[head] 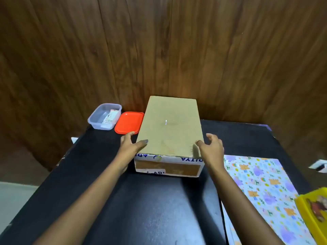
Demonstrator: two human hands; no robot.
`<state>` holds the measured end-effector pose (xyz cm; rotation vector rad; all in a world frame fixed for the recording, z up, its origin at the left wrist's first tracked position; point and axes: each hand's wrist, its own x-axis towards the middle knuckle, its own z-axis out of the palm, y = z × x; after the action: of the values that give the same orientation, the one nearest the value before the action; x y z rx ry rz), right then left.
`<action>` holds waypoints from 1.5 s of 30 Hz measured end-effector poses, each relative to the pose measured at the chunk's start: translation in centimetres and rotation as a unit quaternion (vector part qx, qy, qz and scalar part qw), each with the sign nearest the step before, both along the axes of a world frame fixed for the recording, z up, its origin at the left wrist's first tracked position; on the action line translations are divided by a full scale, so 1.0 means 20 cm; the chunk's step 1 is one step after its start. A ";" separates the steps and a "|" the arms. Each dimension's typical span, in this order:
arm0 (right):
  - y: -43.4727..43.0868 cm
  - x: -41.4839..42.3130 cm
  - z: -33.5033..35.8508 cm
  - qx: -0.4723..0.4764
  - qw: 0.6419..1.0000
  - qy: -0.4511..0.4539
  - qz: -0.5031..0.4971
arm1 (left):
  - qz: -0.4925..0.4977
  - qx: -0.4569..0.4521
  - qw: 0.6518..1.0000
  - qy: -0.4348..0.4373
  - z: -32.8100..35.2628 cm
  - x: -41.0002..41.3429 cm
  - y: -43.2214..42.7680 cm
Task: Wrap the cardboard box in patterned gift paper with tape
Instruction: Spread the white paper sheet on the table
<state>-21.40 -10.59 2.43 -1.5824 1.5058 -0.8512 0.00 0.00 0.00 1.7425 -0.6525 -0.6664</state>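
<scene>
A plain brown cardboard box (169, 124) with white printed tape on its near end stands on the black table (150, 200), close to the wooden wall. My left hand (128, 145) grips the box's near left corner, thumb over the top edge and fingers along the left side. My right hand (211, 149) is at the near right corner with its thumb tip at the top edge and its fingers spread, apart from the side. A sheet of patterned gift paper (261, 188) lies flat on the table to the right of the box. No tape roll is visible.
A clear plastic container (104, 116) with a small packet inside and its red lid (129, 122) sit left of the box at the table's back. A yellow tray (313, 209) overlaps the paper's right edge. The wooden wall is directly behind the box.
</scene>
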 end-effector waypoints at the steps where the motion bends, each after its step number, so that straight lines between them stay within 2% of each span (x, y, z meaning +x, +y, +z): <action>1: 0.01 0.00 -0.02 0.036 0.999 -0.014 0.009 | -0.023 -0.006 0.999 0.032 -0.02 0.00 0.00; 5: 0.02 0.02 -0.10 0.128 0.979 -0.150 0.058 | -0.101 -0.062 0.986 0.116 -0.06 -0.05 0.02; 11: 0.17 -0.04 -0.05 0.119 0.968 -0.210 0.072 | -0.111 -0.102 0.980 0.127 0.05 -0.14 0.22; 16: 0.48 -0.12 0.08 0.111 0.950 -0.267 0.115 | -0.123 -0.109 0.978 0.129 0.19 -0.18 0.50; 24: 0.99 0.14 0.03 0.138 0.929 -0.258 0.227 | -0.014 -0.052 0.996 0.075 0.22 0.03 1.07; 30: 1.19 0.43 -0.14 0.162 0.927 -0.230 0.247 | 0.072 -0.027 0.994 0.072 0.11 0.23 1.36; 40: 1.28 0.65 -0.18 0.171 0.937 -0.209 0.220 | 0.082 0.000 0.995 0.056 0.02 0.42 1.40; 43: 1.28 0.67 -0.15 0.180 0.940 -0.199 0.211 | 0.083 0.018 0.996 0.028 0.03 0.45 1.38; 45: 1.27 0.68 -0.14 0.188 0.940 -0.191 0.209 | 0.077 0.064 0.995 -0.018 0.05 0.46 1.37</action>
<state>-7.87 14.88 -0.39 -1.2921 0.9378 -0.5443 9.30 27.35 1.07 1.9060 -0.5020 -0.5807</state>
